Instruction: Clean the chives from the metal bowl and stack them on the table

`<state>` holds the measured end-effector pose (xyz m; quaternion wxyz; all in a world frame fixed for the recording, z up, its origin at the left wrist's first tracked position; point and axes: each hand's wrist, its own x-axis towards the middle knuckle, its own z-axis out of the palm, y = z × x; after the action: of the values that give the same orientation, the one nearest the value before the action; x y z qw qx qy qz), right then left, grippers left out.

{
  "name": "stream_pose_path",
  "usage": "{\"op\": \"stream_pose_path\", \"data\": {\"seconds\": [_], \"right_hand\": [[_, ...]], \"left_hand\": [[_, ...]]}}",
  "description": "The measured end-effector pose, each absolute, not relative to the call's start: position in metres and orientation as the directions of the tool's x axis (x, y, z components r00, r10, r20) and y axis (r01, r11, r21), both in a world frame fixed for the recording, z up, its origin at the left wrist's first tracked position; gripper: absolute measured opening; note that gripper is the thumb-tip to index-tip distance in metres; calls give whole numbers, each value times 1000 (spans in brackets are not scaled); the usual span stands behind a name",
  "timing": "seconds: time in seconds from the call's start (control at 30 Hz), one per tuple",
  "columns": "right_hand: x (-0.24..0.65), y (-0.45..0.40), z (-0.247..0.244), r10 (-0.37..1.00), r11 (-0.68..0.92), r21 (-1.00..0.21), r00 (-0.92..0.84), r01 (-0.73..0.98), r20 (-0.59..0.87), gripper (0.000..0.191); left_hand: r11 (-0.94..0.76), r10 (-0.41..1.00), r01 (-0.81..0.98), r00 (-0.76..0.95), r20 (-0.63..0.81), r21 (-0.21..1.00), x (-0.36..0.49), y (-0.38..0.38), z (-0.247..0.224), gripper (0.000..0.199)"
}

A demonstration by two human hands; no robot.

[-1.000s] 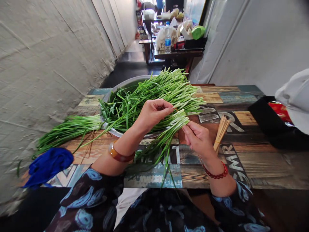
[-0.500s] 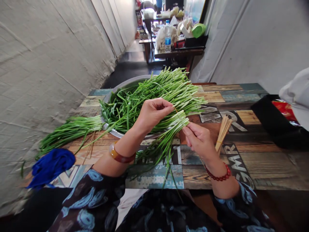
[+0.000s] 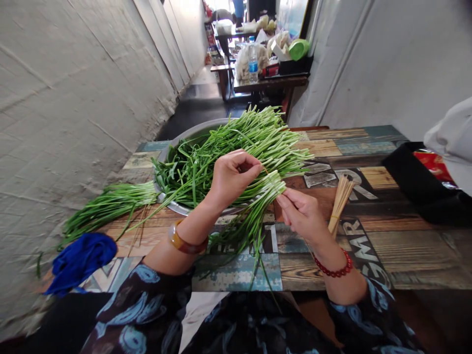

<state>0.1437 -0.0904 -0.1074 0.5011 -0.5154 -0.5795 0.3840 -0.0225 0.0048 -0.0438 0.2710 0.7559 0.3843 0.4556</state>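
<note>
A small row of chives point(image 3: 271, 184), pale cut ends up and green leaves trailing down to the table, lies between my two hands. My left hand point(image 3: 233, 174) is closed, thumb and forefinger pinching the tip of a thin bamboo skewer point(image 3: 264, 169) at the row's left side. The fingers of my right hand point(image 3: 301, 209) pinch the chives' right edge near the white ends. A thin stick shows below my right palm; whether it is the same skewer is hidden. Behind my hands a metal basin point(image 3: 167, 147) holds a large heap of chives point(image 3: 236, 147).
A banded bundle of bamboo skewers point(image 3: 339, 204) lies right of my right hand. At left are more chives point(image 3: 110, 206) and a blue cloth point(image 3: 83, 260). A black container point(image 3: 413, 182) stands at right. Farther back, another table point(image 3: 271, 84) carries a water bottle point(image 3: 252, 66) and bags.
The view has shifted slightly. Both hands keep their grips on the skewer tip and the chives, with hardly any movement between them.
</note>
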Motion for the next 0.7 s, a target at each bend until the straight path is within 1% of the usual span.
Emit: {"op": "stream_pose_path", "data": {"seconds": [0.13,0.3,0.43,0.7], "right_hand": [[143,-91,-108,982,178,-963,24,203,187,37],[142,-90,-106,983,174,-966,31,193,183,38],[142,-90,-106,983,171,-967,35,189,181,41],[139,-90,-105,981,178,-968,41,176,188,41]], "left_hand": [[-622,783,374,296,547,688,-22,3,-44,13],[-666,743,444,326,584,599,-23,3,-46,14],[-706,702,455,348,621,543,-24,4,-48,15],[-749,658,409,366,658,521,-25,4,-50,16]]}}
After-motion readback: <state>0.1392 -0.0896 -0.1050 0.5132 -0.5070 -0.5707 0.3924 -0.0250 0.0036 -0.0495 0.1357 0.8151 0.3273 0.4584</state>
